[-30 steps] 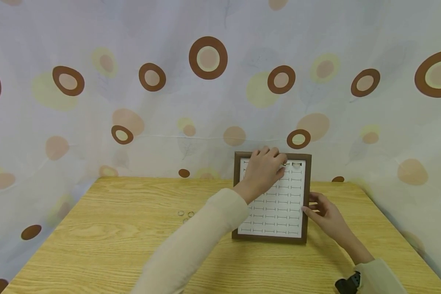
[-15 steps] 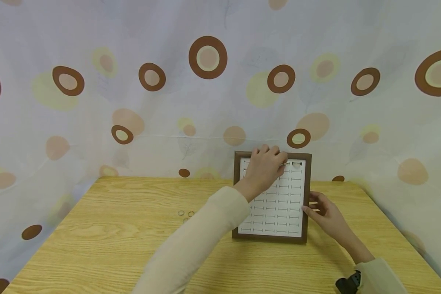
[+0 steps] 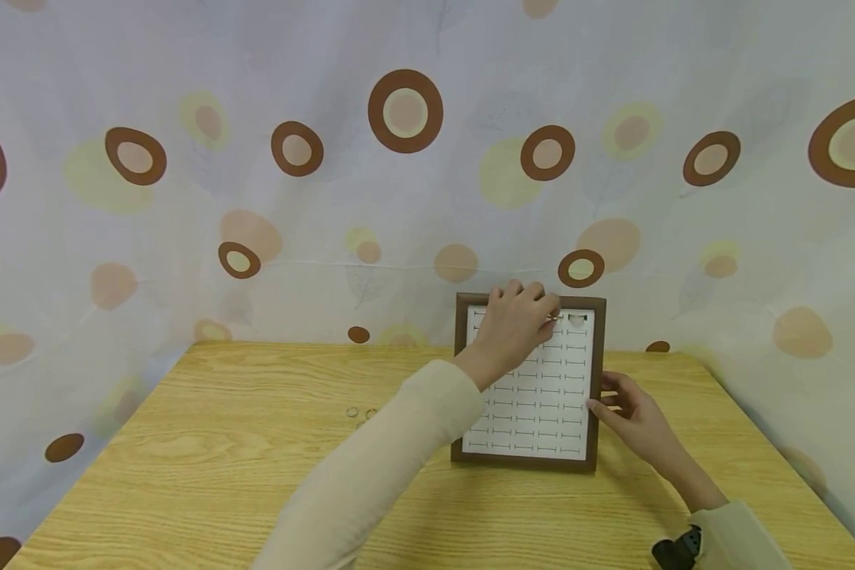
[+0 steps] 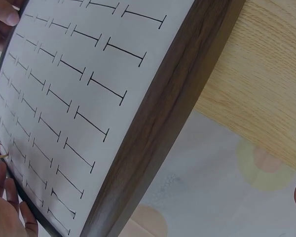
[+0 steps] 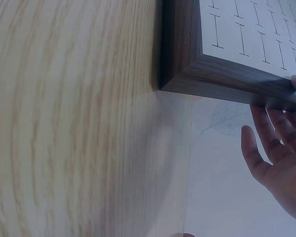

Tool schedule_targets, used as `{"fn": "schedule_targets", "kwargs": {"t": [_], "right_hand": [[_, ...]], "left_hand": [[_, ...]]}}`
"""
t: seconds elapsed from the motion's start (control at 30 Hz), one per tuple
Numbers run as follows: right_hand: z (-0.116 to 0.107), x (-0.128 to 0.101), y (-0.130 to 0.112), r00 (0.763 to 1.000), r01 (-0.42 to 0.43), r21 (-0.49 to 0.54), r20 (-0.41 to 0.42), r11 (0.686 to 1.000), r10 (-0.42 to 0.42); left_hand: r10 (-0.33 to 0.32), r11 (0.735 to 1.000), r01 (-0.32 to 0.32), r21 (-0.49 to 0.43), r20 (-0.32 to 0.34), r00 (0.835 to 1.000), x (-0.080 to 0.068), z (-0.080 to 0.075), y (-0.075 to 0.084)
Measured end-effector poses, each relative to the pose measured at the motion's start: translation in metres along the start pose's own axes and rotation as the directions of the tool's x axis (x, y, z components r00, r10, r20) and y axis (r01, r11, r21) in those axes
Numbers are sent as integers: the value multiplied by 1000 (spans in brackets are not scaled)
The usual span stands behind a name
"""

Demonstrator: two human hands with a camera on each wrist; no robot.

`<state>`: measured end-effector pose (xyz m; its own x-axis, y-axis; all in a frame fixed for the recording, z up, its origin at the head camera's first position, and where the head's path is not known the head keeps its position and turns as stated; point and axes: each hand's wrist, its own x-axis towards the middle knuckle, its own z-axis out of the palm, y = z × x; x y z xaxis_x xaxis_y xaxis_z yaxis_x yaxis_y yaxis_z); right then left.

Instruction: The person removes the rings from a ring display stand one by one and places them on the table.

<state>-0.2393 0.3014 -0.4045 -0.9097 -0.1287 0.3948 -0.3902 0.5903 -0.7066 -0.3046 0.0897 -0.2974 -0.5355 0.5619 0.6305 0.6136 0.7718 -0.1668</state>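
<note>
At the tabletop's far edge, right of centre: slotted ring board (image 3: 541,396) in brown frame, propped | my left hand (image 3: 514,328) pinches a small ring (image 3: 554,318) at its top row | my right hand (image 3: 630,416), fingers straight, steadies the frame's right edge | board stiff, likely tippy; ring tiny, slippery: fingertips on the band.

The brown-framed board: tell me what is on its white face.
The board carries rows of short black slits, and a small ring sits in its top row, pinched by the left hand. That hand covers the upper left slits, so anything there cannot be seen.
</note>
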Motion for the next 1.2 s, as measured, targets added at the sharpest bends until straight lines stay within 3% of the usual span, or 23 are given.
{"fn": "schedule_targets", "kwargs": {"t": [0.97, 1.2], "right_hand": [[0, -1, -2, 1000, -10, -18, 4, 1000, 10], [-1, -1, -1, 1000, -13, -37, 3, 999, 13]], "left_hand": [[7, 997, -10, -82, -36, 999, -2, -5, -2], [33, 994, -39, -103, -60, 998, -2, -13, -3]]}}
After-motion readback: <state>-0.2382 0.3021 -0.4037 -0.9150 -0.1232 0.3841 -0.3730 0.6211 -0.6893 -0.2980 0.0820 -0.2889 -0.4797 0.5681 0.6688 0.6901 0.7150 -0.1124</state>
